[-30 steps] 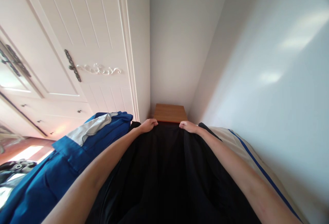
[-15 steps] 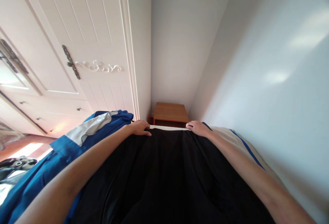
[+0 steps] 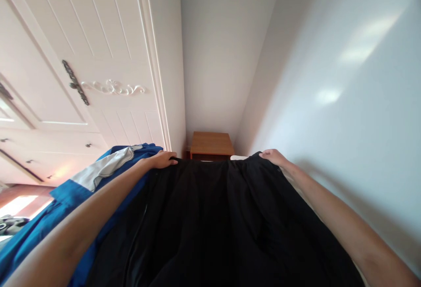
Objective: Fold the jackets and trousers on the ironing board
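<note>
A black garment [image 3: 210, 217] spreads across the lower middle, its gathered top edge running from one hand to the other. At the left end of that edge, my left hand [image 3: 163, 159] is closed on the cloth. My right hand [image 3: 273, 156] pinches the right top corner, raised a little near the wall. Blue clothing [image 3: 70, 197] with a pale grey part [image 3: 101, 170] lies beside the black garment, partly under my left forearm. Light bedding shows in a thin strip along the garment's right side.
A white wardrobe [image 3: 115, 37] with dark metal handles [image 3: 75, 83] stands at the left. Beyond the garment sits a small brown wooden table [image 3: 212, 143]. A pale wall [image 3: 345, 138] rises close on the right.
My right hand has moved right and slightly up, pulling the garment's top edge wider. My left hand sits slightly farther left in view. The camera view has shifted a little to the right.
</note>
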Demonstrator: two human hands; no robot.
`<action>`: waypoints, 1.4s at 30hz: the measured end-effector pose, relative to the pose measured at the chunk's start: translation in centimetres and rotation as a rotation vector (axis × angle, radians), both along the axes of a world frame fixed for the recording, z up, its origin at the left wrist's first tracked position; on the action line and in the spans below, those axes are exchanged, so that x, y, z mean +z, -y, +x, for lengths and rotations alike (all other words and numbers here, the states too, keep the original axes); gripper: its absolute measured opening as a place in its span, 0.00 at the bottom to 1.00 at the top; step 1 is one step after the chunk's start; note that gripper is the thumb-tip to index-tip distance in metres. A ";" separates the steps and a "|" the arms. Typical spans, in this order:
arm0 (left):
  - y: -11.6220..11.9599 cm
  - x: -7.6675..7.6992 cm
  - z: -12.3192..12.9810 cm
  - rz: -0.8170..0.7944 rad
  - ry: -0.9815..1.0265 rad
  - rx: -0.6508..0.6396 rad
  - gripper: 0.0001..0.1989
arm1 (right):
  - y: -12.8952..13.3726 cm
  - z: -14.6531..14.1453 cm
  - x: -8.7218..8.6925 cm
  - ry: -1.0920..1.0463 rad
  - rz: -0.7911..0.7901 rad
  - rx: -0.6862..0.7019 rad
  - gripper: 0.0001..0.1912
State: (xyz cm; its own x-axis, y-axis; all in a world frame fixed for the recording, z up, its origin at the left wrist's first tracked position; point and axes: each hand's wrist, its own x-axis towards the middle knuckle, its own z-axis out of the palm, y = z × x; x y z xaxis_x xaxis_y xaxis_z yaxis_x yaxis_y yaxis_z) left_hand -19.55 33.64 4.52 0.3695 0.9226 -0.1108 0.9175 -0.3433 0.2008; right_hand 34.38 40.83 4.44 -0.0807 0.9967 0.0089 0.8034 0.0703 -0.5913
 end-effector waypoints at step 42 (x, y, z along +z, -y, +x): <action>43.4 -17.8 8.1 0.372 0.553 1.027 0.35 | 41.4 5.3 -5.2 -0.613 0.757 -0.856 0.19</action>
